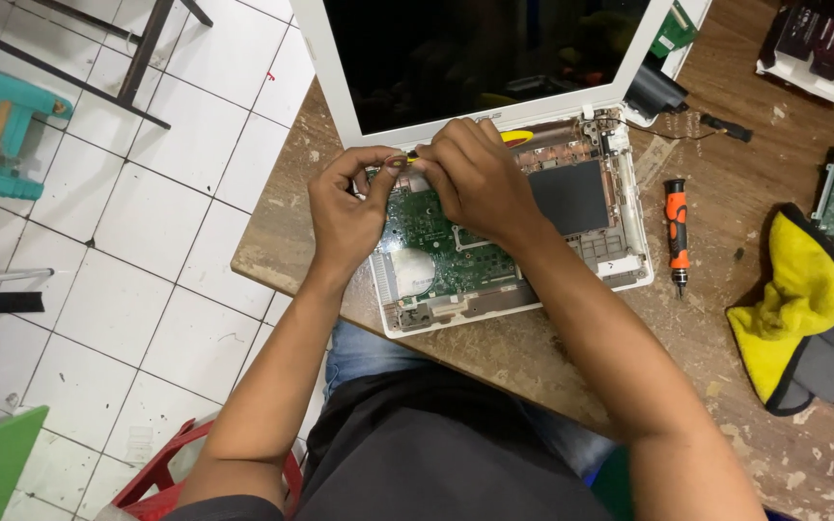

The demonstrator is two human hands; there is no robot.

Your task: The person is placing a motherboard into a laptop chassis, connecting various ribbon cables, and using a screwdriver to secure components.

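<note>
At frame centre, the opened white laptop (494,222) lies on the desk (726,405); the right hand (480,174) grips a yellow-handled screwdriver (516,137) over its green motherboard (427,241), left hand (349,207) fingers pinched narrow, steadying the tip

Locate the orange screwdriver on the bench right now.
In the head view the orange screwdriver lies on the wooden table, just right of the opened laptop base and left of the yellow cloth, untouched by either hand.

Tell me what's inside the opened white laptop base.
Inside the laptop base lie a green circuit board, a dark rectangular panel and copper parts. The left hand and right hand cover the board's top.
</note>
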